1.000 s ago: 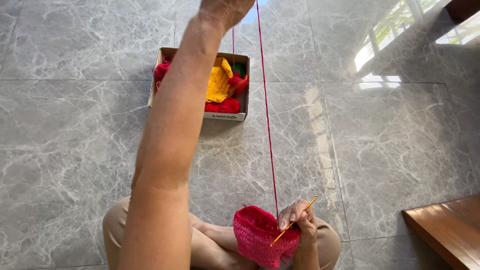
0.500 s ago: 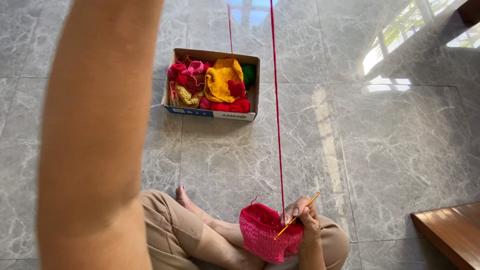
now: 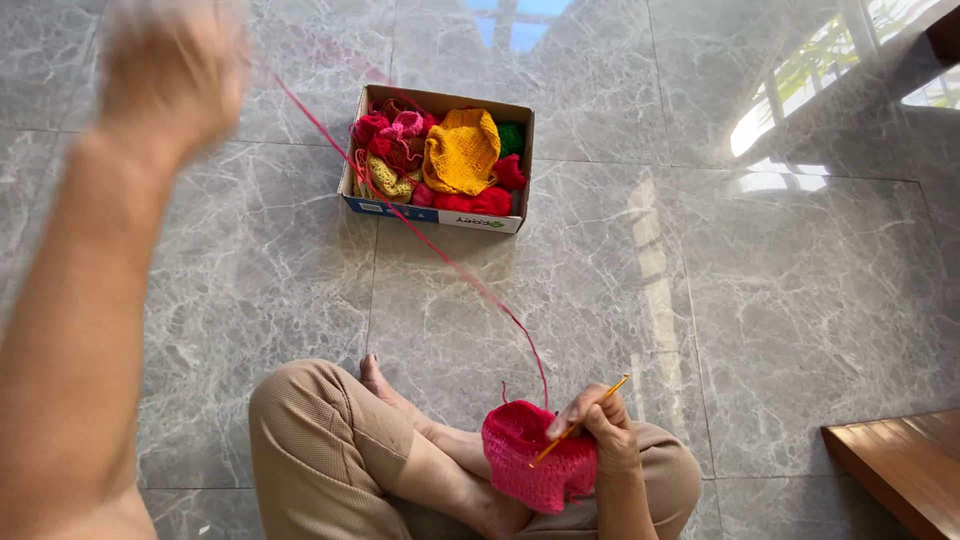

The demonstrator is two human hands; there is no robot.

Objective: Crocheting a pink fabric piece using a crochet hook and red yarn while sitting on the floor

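right hand closed on orange crochet hook, resting on pink crochet piece in lap | pink yarn runs from the piece up to raised left hand, blurred, grip unclear | beyond both hands: cardboard box of coloured crochet pieces on grey tiles

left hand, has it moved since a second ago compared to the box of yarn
Yes. The left hand, blurred, has swung from above the box out to its left, taking the red yarn along.
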